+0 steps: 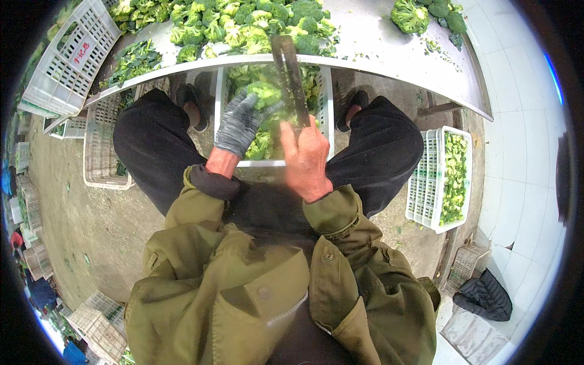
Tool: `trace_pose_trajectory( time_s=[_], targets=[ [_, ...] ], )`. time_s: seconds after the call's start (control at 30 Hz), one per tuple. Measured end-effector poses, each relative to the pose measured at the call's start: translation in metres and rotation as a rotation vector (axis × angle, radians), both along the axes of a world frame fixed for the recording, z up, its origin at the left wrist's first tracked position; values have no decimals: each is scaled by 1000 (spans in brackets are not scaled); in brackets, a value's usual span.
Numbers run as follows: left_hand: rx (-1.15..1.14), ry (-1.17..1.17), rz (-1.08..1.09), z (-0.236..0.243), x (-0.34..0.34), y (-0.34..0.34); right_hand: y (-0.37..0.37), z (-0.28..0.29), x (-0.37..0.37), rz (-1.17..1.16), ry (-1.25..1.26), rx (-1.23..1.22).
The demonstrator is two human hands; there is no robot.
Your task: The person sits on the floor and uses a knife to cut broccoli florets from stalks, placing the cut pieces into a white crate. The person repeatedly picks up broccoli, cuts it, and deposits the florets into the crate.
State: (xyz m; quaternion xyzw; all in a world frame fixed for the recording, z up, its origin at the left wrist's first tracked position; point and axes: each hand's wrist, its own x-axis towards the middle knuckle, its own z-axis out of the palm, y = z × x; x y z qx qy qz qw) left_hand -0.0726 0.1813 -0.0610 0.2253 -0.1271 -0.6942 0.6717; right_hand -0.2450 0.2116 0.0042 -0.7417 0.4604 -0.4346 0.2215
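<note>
My left hand (pixel 238 126), in a grey knit glove, is closed around a piece of green broccoli (pixel 263 94). My bare right hand (pixel 306 157) grips a knife (pixel 294 82) with a broad, dark, stained blade pointing away from me. The blade stands just right of the broccoli and is blurred by motion; its handle is mostly hidden in my fist. Below both hands, between my knees, sits a white plastic crate (pixel 261 163) with cut broccoli florets (pixel 258 146) in it.
A metal table (pixel 377 42) ahead bears a broccoli heap (pixel 243 24), whole heads (pixel 410 16) and trimmings (pixel 137 64). A white crate (pixel 70 58) leans at the far left. Another crate (pixel 426 176) of cut pieces stands right of my knee. A dark jacket (pixel 485 296) lies lower right.
</note>
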Motion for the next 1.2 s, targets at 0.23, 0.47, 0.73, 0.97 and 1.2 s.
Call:
trace_pose_trajectory(
  time_s=[0.23,0.47,0.73,0.97,1.2],
  targets=[
    [106,-146,16,-8,-5,-1,-5,-31,11,-49,234,251],
    [165,-83,-57,-15,1,4,2,-35,3,52,166,434],
    [261,-202,-28,-37,-6,-2,5,-61,1,108,75,439],
    [262,-302,-27,-30,-7,6,4,-69,5,36,185,370],
    [351,-172,-39,-55,2,2,3,-72,7,29,157,478]
  ],
)
